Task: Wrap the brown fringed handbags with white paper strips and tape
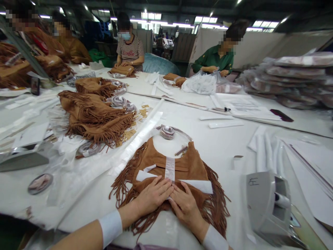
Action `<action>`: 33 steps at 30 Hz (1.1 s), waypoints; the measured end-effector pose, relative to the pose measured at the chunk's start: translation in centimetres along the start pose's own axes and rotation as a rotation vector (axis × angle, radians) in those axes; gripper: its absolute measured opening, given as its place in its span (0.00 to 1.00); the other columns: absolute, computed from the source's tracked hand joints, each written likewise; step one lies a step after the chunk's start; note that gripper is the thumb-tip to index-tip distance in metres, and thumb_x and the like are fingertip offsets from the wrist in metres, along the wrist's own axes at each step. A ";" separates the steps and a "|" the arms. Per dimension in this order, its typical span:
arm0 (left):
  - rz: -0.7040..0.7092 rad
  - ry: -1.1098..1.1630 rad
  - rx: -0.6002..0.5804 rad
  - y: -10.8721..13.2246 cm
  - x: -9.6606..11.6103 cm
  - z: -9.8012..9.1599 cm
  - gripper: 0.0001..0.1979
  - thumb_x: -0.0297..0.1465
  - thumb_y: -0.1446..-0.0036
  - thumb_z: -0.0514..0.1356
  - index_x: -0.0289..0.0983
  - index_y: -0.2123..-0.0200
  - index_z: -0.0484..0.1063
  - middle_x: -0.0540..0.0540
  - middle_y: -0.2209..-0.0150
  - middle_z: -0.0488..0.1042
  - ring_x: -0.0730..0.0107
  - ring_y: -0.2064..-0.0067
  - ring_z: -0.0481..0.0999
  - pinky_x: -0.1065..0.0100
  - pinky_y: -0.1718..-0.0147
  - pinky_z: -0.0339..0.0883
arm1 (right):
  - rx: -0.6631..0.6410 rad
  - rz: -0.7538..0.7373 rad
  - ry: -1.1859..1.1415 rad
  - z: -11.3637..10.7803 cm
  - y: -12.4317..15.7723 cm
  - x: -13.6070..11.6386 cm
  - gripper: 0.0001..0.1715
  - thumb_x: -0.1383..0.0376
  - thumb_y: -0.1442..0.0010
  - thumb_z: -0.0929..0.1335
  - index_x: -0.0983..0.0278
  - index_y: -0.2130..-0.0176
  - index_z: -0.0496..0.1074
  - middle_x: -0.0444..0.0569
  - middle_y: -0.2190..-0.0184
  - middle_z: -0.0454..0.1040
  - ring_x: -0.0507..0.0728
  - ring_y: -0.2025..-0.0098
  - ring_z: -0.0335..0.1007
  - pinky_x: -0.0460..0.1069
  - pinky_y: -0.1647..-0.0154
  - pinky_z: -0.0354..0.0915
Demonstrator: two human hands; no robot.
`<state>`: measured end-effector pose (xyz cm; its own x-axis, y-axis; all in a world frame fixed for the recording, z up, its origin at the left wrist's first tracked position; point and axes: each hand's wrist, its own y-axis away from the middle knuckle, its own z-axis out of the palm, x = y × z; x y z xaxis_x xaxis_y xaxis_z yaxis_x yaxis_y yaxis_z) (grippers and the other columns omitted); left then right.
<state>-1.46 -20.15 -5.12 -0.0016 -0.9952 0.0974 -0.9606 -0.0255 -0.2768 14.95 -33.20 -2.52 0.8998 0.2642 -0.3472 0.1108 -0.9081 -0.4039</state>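
A brown fringed handbag lies flat on the white table in front of me. Clear wrap runs down its middle as a strip, and white paper shows on both sides of it. My left hand rests flat on the bag's lower middle, fingers stretched out. Beside it, my right hand presses on the same spot with its fingers spread, and the fingertips of both hands meet near the strip. Above the bag lies its coiled, wrapped strap. Long fringes hang out at either side.
A grey tape dispenser stands at the right, another at the left. More fringed bags are piled at the left back. Across the table, people handle bags near a stack of wrapped packages. A cutter lies near the middle ridge.
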 end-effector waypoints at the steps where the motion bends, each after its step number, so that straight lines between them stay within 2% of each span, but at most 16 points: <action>1: 0.007 0.002 -0.004 0.0 0.0 0.0 0.22 0.29 0.32 0.48 0.34 0.36 0.55 0.39 0.36 0.59 0.58 0.33 0.54 0.49 0.36 0.52 | -0.010 0.067 -0.010 -0.4 -0.5 0.1 0.18 0.67 0.33 0.57 0.62 0.60 0.75 0.49 0.66 0.80 0.58 0.56 0.76 0.62 0.41 0.62; 3: 0.020 0.011 -0.015 0.1 0.0 0.0 0.23 0.29 0.33 0.50 0.33 0.36 0.54 0.38 0.36 0.59 0.57 0.33 0.54 0.49 0.36 0.52 | 0.017 0.263 0.002 -1.2 -2.2 1.0 0.26 0.61 0.30 0.54 0.63 0.67 0.75 0.48 0.74 0.78 0.56 0.67 0.76 0.56 0.49 0.68; 4: 0.024 0.019 -0.023 0.1 0.0 -0.1 0.24 0.29 0.34 0.50 0.33 0.36 0.54 0.38 0.36 0.59 0.57 0.33 0.54 0.48 0.36 0.52 | 0.044 0.359 0.023 -1.4 -3.3 1.7 0.29 0.60 0.30 0.52 0.64 0.66 0.75 0.50 0.73 0.78 0.56 0.67 0.75 0.54 0.53 0.70; 5: 0.025 0.027 -0.033 0.1 0.0 -0.1 0.24 0.28 0.34 0.50 0.33 0.36 0.54 0.38 0.35 0.59 0.57 0.33 0.53 0.48 0.36 0.51 | 0.068 0.430 0.048 -1.5 -4.6 2.4 0.30 0.60 0.29 0.50 0.65 0.62 0.75 0.54 0.68 0.79 0.57 0.64 0.76 0.54 0.54 0.70; 7: 0.025 0.045 -0.057 0.1 0.0 -0.3 0.24 0.26 0.34 0.49 0.34 0.36 0.55 0.39 0.35 0.58 0.57 0.32 0.52 0.47 0.36 0.49 | 0.047 0.455 0.062 -1.2 -6.8 3.8 0.29 0.59 0.29 0.50 0.67 0.50 0.72 0.58 0.54 0.77 0.60 0.51 0.72 0.57 0.49 0.67; 9: 0.031 0.069 -0.084 0.0 0.1 -0.5 0.24 0.26 0.34 0.48 0.34 0.36 0.54 0.40 0.35 0.57 0.57 0.32 0.50 0.46 0.35 0.47 | -0.111 0.392 0.075 -0.4 -8.2 4.6 0.27 0.57 0.30 0.52 0.65 0.43 0.67 0.57 0.45 0.71 0.63 0.40 0.63 0.63 0.41 0.59; 11: 0.038 0.096 -0.109 -0.1 0.0 -0.5 0.25 0.26 0.34 0.47 0.34 0.35 0.52 0.41 0.34 0.56 0.58 0.31 0.47 0.46 0.35 0.44 | -0.314 0.319 0.129 0.5 -8.4 4.9 0.28 0.56 0.30 0.53 0.65 0.38 0.61 0.56 0.38 0.63 0.64 0.34 0.52 0.68 0.37 0.50; 13: 0.035 0.123 -0.126 -0.3 0.0 -0.5 0.26 0.27 0.34 0.47 0.33 0.34 0.50 0.40 0.34 0.55 0.58 0.31 0.45 0.46 0.34 0.41 | -0.428 0.280 0.193 1.3 -7.9 5.1 0.30 0.57 0.30 0.53 0.65 0.34 0.53 0.55 0.33 0.52 0.62 0.31 0.43 0.69 0.34 0.44; 14: 0.034 0.137 -0.135 -0.4 -0.1 -0.5 0.26 0.28 0.34 0.47 0.32 0.34 0.50 0.40 0.34 0.55 0.58 0.31 0.45 0.46 0.34 0.40 | -0.429 0.273 0.210 1.6 -7.6 5.3 0.30 0.58 0.30 0.53 0.65 0.34 0.51 0.54 0.33 0.50 0.61 0.31 0.41 0.68 0.34 0.41; 19: 0.045 0.204 -0.183 -0.8 -0.2 -0.9 0.28 0.31 0.35 0.47 0.32 0.34 0.48 0.39 0.34 0.55 0.58 0.31 0.47 0.48 0.34 0.39 | -0.351 0.220 0.201 1.7 -7.4 6.0 0.28 0.61 0.30 0.53 0.64 0.34 0.53 0.53 0.34 0.54 0.59 0.31 0.44 0.67 0.33 0.39; 23: 0.033 0.238 -0.203 -0.9 0.0 -1.7 0.29 0.30 0.36 0.47 0.33 0.33 0.46 0.40 0.33 0.54 0.59 0.31 0.47 0.48 0.34 0.36 | -0.309 0.241 0.206 0.2 -7.0 4.5 0.27 0.61 0.29 0.52 0.65 0.35 0.54 0.55 0.35 0.56 0.62 0.32 0.45 0.70 0.34 0.39; 28: 0.018 0.265 -0.202 -1.0 0.4 -2.6 0.30 0.34 0.37 0.50 0.35 0.34 0.48 0.40 0.34 0.55 0.60 0.31 0.47 0.49 0.34 0.36 | -0.263 0.172 0.209 -1.8 -2.9 1.2 0.27 0.64 0.30 0.53 0.64 0.34 0.52 0.55 0.35 0.58 0.61 0.32 0.47 0.69 0.33 0.39; 31: -0.024 0.228 -0.156 -0.9 1.0 -2.1 0.30 0.42 0.35 0.50 0.37 0.34 0.50 0.40 0.33 0.54 0.60 0.31 0.48 0.49 0.34 0.38 | -0.272 0.141 0.256 -1.6 -0.2 0.4 0.30 0.62 0.32 0.59 0.62 0.33 0.51 0.55 0.35 0.57 0.63 0.32 0.47 0.70 0.34 0.39; 33: -0.037 0.169 -0.128 -0.6 1.4 -1.3 0.29 0.42 0.33 0.48 0.36 0.34 0.49 0.39 0.34 0.55 0.59 0.32 0.48 0.48 0.34 0.40 | -0.278 0.111 0.304 -1.2 1.0 0.3 0.36 0.57 0.34 0.64 0.64 0.33 0.50 0.57 0.33 0.53 0.65 0.32 0.46 0.70 0.34 0.40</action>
<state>-1.27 -21.37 -3.56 -0.0014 -0.9636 0.2672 -0.9883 -0.0393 -0.1471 15.87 -34.41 -2.02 0.9915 0.0897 -0.0938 0.0782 -0.9897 -0.1203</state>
